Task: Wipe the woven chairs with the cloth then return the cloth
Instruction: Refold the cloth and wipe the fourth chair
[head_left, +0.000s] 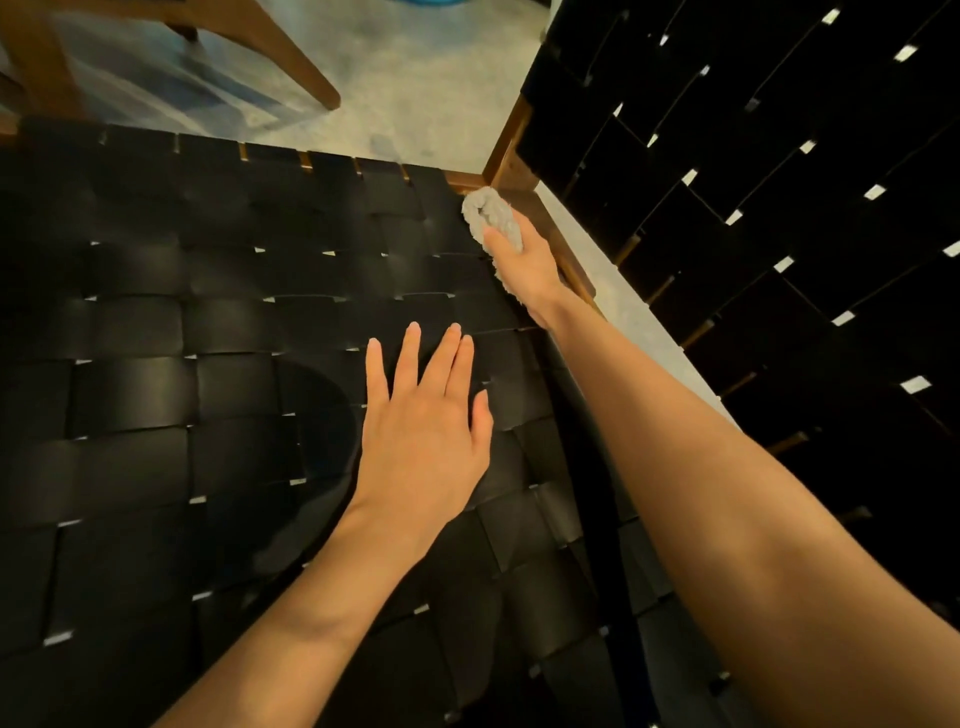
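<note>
Currently, the right hand (524, 260) grips a crumpled grey cloth (493, 215) and presses it onto the far right corner of the black woven-strap chair seat (208, 322), just beside the brown wooden frame corner (506, 166). The left hand (423, 426) lies flat and released on the seat, fingers straight and slightly spread, nearer than the right hand and to its left. A second black woven chair (779, 182) stands to the right, apart from the first across a strip of pale concrete floor (426, 93). A wooden chair leg (291, 57) stands far left.
</note>
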